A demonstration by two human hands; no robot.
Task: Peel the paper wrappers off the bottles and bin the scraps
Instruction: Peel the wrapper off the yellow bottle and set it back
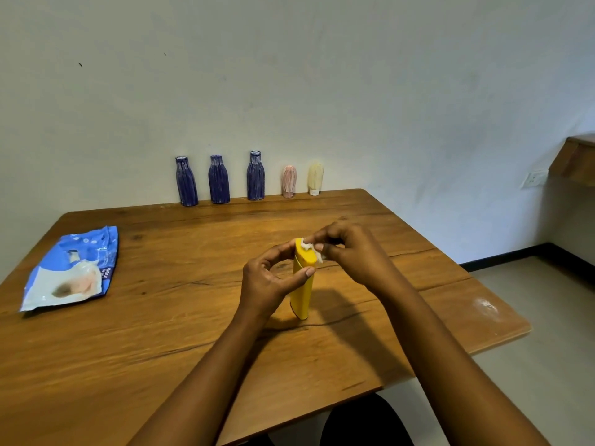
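while the left hand [273, 278] is curling its thumb and fingers round the upper part of the yellow, flat-sided plastic bottle [302, 294], it is holding that bottle upright on its base near the middle of the brown wooden table [161, 333]. the right hand [347, 249] is pinching a small white paper scrap [310, 247] at the bottle's top, thumb and fingertips closed on it. most of the yellow body is showing bare, so i am judging this to be the last bit of wrapper.

to do it well, the person should be pulling low and slow along the surface rather than straight up, so the scrap is coming away whole instead of tearing, with the left hand bracing the bottle against tipping. if glue is resisting, working a nail under the edge should be helping.

a blue and white plastic bag [74, 268] is lying flat at the table's left, well apart from the hands; whether it is serving as the bin i cannot tell. three blue paper-wrapped bottles [219, 180], a pink wrapped bottle [288, 181] and a cream wrapped bottle [315, 178] are standing in a row against the wall.
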